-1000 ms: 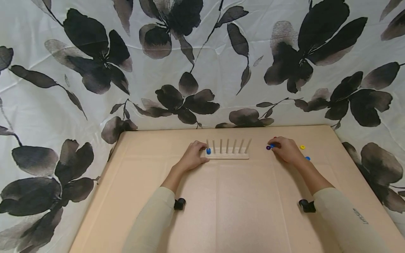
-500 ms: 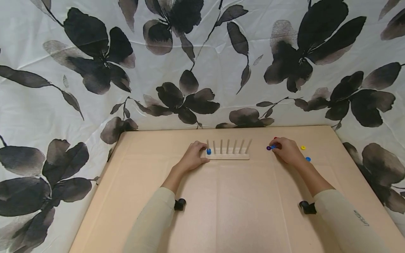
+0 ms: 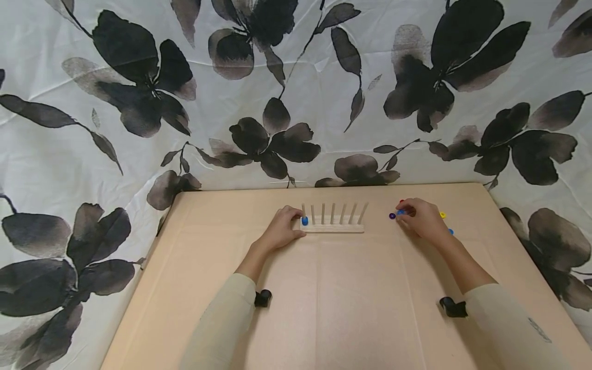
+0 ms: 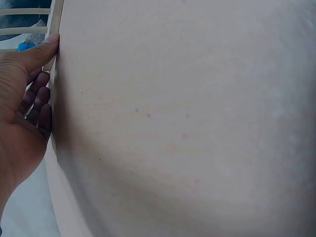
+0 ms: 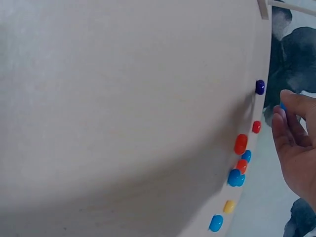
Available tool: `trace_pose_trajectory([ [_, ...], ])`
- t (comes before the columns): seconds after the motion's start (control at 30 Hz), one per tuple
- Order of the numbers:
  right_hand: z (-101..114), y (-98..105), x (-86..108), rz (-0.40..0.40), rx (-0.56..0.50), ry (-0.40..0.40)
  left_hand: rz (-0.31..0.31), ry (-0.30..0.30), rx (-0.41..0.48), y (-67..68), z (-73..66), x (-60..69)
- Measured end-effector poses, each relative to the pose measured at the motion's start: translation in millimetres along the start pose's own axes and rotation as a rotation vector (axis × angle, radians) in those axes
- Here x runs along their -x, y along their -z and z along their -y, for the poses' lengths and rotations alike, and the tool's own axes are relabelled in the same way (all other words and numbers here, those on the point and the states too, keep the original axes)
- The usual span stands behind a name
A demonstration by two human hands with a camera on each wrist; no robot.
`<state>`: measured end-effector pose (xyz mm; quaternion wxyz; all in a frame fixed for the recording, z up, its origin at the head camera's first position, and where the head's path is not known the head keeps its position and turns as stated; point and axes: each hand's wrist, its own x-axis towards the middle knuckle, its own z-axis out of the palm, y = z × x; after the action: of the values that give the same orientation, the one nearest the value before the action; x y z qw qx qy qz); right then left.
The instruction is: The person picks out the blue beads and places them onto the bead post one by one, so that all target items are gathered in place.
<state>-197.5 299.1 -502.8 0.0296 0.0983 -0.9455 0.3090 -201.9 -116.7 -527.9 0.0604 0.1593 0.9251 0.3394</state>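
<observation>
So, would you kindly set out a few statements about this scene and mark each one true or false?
1. The left hand grips the left end of the pale wooden peg rack. True.
2. The right hand pinches a yellow bead. False: it pinches a small, shiny blue bead.
3. A small, round, dark purple bead lies on the flat, tan tabletop. True.
4. Every peg carries something. False: only the leftmost peg does, and what it carries is blue.

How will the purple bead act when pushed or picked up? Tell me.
The purple bead likely rolls easily, given its rounded sides. It is probably light, being tiny compared with the peg rack. Its glossy highlight suggests a smooth surface that might slip.
</observation>
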Motion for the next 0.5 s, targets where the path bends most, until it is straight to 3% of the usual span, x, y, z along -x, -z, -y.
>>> trace_pose_trajectory([
  [0.17,9.1,2.8,0.0,-0.025,-0.003,0.003,0.001,-0.002,-0.001,-0.1,0.5,0.0],
  [0.5,34.5,9.4,-6.5,-0.108,-0.048,0.085,-0.003,-0.005,-0.002,-0.2,0.6,0.7],
])
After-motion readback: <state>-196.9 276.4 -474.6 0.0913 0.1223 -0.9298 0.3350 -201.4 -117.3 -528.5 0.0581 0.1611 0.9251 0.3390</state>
